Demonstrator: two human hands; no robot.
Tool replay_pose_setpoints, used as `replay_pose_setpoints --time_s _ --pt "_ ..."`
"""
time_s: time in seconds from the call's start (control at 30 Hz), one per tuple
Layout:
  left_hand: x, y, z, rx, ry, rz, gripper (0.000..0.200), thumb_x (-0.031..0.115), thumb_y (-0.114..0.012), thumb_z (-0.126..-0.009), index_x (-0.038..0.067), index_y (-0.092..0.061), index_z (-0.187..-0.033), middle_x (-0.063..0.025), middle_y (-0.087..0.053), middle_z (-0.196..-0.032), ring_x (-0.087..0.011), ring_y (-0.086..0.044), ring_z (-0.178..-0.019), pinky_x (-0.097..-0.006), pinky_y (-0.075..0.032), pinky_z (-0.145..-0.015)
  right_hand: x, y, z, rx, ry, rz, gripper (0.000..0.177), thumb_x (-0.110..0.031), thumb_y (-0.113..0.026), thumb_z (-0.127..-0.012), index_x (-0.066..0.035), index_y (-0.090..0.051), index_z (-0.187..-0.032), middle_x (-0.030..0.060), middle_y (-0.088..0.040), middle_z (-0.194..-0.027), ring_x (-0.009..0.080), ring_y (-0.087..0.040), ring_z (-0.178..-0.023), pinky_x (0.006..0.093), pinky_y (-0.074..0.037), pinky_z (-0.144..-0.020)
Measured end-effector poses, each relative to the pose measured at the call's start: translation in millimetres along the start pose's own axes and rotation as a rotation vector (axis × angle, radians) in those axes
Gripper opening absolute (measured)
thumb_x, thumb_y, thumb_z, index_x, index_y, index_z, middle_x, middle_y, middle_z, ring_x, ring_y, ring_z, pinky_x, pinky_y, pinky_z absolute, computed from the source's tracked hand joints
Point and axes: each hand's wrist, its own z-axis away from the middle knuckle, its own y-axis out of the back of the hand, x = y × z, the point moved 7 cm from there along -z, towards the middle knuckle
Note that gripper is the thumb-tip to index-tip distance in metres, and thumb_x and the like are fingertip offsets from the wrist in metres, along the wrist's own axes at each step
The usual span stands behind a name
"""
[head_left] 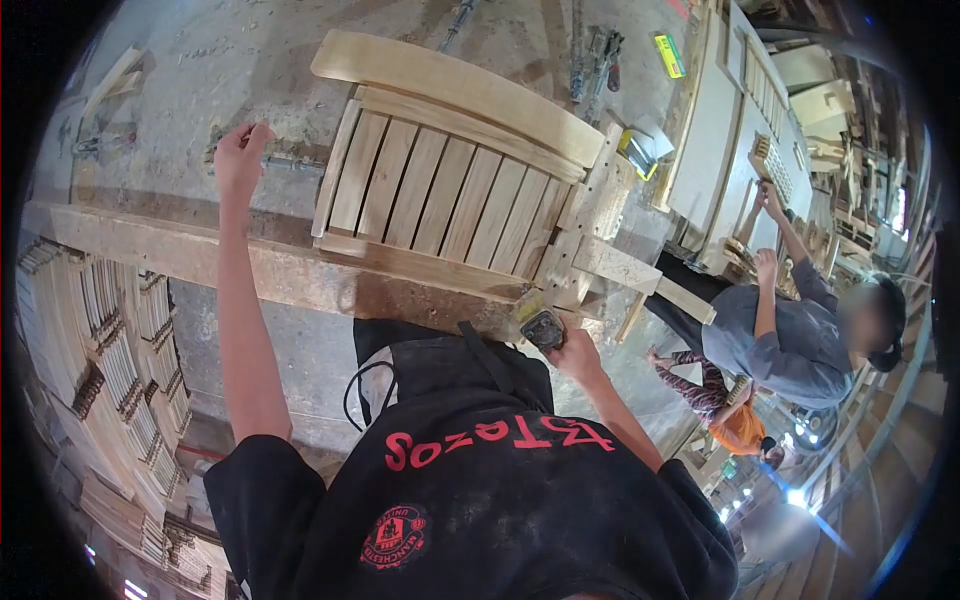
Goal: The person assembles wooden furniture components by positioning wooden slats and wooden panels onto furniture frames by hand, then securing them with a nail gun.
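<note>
A slatted wooden panel point(432, 197) with a curved top rail point(450, 92) lies in front of me, its near edge along a long timber beam point(180, 238). My left hand point(240, 155) is raised out to the left of the panel, apart from it. Its fingers are curled closed, and I cannot tell what they hold. Close to my body, by the panel's near right corner, my right hand point(573, 355) grips a small blocky black-and-yellow tool point(541, 327). This tool overlaps the beam's near edge in the view.
Clamps point(597, 62) and a yellow-green box point(669, 55) lie on the floor beyond the panel. Another yellow box point(637, 155) sits to its right. A co-worker in grey point(770, 335) handles wood at a table on the right; another person in orange point(738, 430) is farther back. Stacked wooden parts point(125, 350) stand left.
</note>
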Motion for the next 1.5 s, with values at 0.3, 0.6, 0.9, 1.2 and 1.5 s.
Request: replay_pose_setpoints --time_s 0.3,0.6,0.9,1.2,1.5 --pt "-8 0 -8 0.076 -0.118 -0.266 0.035 0.038 -0.061 -0.084 0.006 -0.071 -0.092 -0.0128 -0.069 -0.082 -0.0339 -0.066 -0.079 -0.0417 -0.050 -0.070 -40 17 -23 0.085 0.049 -0.201 0.033 -0.023 -0.072 -0.077 0.003 -0.064 -0.096 0.0181 -0.067 -0.076 0.0354 -0.066 -0.073 0.0429 -0.051 -0.064" --pt "-1 6 3 0.066 -0.055 -0.120 0.032 0.040 -0.061 -0.082 0.010 -0.071 -0.088 -0.0133 -0.069 -0.080 -0.0328 -0.066 -0.078 -0.0416 -0.051 -0.071 -218 51 -168 -0.112 -0.085 -0.841 0.029 -0.029 -0.063 -0.088 -0.002 -0.058 -0.095 0.0022 -0.047 -0.052 0.0139 -0.046 -0.037 0.0285 -0.039 -0.037" --pt "7 11 7 0.102 -0.036 -0.062 0.028 0.034 -0.061 -0.079 0.008 -0.070 -0.081 -0.0123 -0.068 -0.075 -0.0335 -0.065 -0.076 -0.0416 -0.051 -0.070 -317 72 -238 -0.214 0.009 -0.842 0.027 -0.031 -0.062 -0.087 -0.005 -0.054 -0.087 0.0018 -0.045 -0.052 0.0120 -0.045 -0.038 0.0284 -0.037 -0.037" --pt "8 12 7 0.134 -0.070 -0.018 0.027 0.033 -0.060 -0.080 0.007 -0.068 -0.079 -0.0135 -0.065 -0.071 -0.0351 -0.064 -0.072 -0.0427 -0.050 -0.067 -283 80 -190 -0.081 -0.041 -0.842 0.030 -0.036 -0.062 -0.087 -0.007 -0.055 -0.090 0.0024 -0.047 -0.055 0.0127 -0.046 -0.040 0.0293 -0.042 -0.038" --pt "7 5 5 0.130 -0.121 -0.038 0.024 0.029 -0.060 -0.080 0.005 -0.067 -0.079 -0.0148 -0.064 -0.070 -0.0351 -0.062 -0.067 -0.0427 -0.048 -0.061 -95 76 -78 0.281 -0.353 -0.915 0.028 -0.033 -0.063 -0.085 -0.005 -0.059 -0.089 0.0036 -0.048 -0.053 0.0166 -0.048 -0.039 0.0311 -0.040 -0.037"
